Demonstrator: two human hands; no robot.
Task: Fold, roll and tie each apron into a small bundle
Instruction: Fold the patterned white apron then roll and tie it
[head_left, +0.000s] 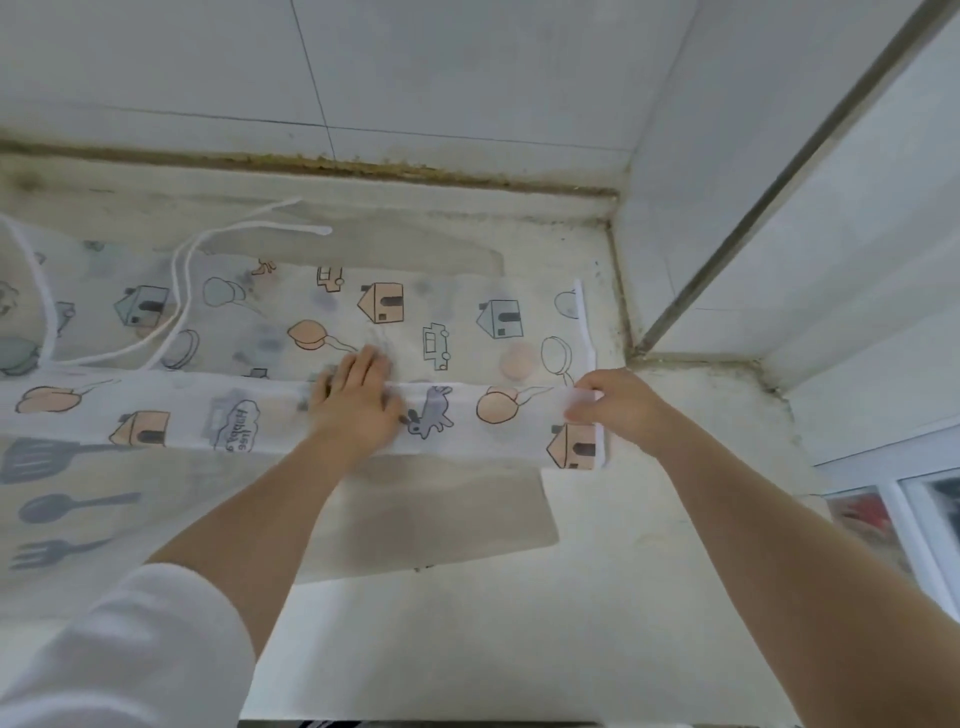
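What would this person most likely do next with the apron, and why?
Probably draw the folded strip further over the apron. The left hand lies flat on the fold while the right hand pinches its end, and much printed cloth beyond still lies unfolded.

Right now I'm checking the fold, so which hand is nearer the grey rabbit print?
Left. The left hand presses flat on the apron just beside the rabbit print; the right hand pinches the apron's far right end.

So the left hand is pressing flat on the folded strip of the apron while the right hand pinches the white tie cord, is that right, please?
Not quite: in the head view the right hand pinches the folded strip's end, not the white tie cord, which lies untouched farther left. The left hand does press flat on the apron.
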